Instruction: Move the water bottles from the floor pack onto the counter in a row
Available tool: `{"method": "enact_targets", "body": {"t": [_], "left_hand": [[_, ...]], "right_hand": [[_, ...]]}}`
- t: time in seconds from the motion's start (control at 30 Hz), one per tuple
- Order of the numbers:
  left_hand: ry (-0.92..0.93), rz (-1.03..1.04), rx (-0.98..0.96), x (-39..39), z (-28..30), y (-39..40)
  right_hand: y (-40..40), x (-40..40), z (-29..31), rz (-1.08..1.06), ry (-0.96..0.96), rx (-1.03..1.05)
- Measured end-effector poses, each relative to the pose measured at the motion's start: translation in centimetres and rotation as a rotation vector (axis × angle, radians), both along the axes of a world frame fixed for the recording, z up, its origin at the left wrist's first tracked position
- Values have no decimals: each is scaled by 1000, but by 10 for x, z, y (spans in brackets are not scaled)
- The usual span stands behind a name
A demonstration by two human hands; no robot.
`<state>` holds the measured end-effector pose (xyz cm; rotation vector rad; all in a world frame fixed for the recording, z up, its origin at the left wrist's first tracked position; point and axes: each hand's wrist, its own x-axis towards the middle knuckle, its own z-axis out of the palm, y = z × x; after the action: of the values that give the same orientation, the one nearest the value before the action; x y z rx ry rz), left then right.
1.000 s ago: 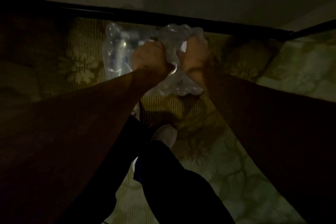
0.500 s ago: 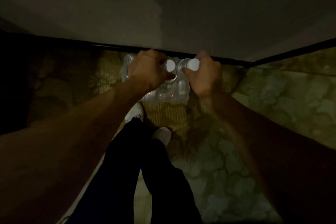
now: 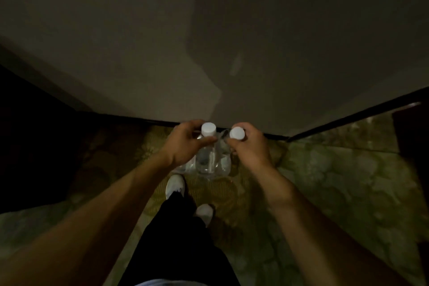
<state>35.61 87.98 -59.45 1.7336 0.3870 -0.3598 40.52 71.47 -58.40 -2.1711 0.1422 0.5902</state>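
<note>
Bottles are the matter here: two clear water bottles with white caps, one in each hand, held upright above the floor pack. The left-hand bottle [image 3: 207,146] shows its cap, shoulder and most of its body, and the left hand [image 3: 185,144] curls round its neck just under the cap, thumb across the near side, which leaves the heavy body hanging straight below the grip. The right-hand bottle [image 3: 237,133] shows little but its cap; the right hand [image 3: 249,146] wraps round the neck and hides the rest. Holding by the necks likely suits pulling bottles up out of tight wrap. Below and between the hands lies the floor pack [image 3: 222,166], crumpled clear plastic with what seem to be more bottles in it, though the dim light makes a count impossible. The pack sits on a patterned carpet [image 3: 336,174], close against the dark skirting [image 3: 139,121] at the foot of a pale wall [image 3: 139,42], so it is out of the walking path. The person's white shoes [image 3: 175,186] stand just beside the pack's near edge, dark trousers above them. No counter is in view, so the two bottles are lifted but not placed; I judge the carry to the counter is the step in hand, and the row not visibly begun.
</note>
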Motion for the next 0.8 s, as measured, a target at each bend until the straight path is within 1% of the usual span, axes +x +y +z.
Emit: {"method": "enact_targets", "body": {"t": [0.1,0.2,0.33,0.43,0.5,0.6,0.8], "left_hand": [[-48,-8,16,5,38,3],[-134,9,35,11,71,6],[-221,76,9,23,109,10],[-252,70,11,34,137,8],[-275,66,35,40,154,5],[-347,103,95,49,178,3],[-435,169,192,55,228,2]], "right_hand": [[4,11,36,-11,32,20],[11,22,75,69,-12,21],[19,35,124,181,-105,-9],[20,41,158,242,-134,-15],[21,44,178,257,-161,-4],[22,49,206,235,-232,33],[28,53,253,273,-315,91]]}}
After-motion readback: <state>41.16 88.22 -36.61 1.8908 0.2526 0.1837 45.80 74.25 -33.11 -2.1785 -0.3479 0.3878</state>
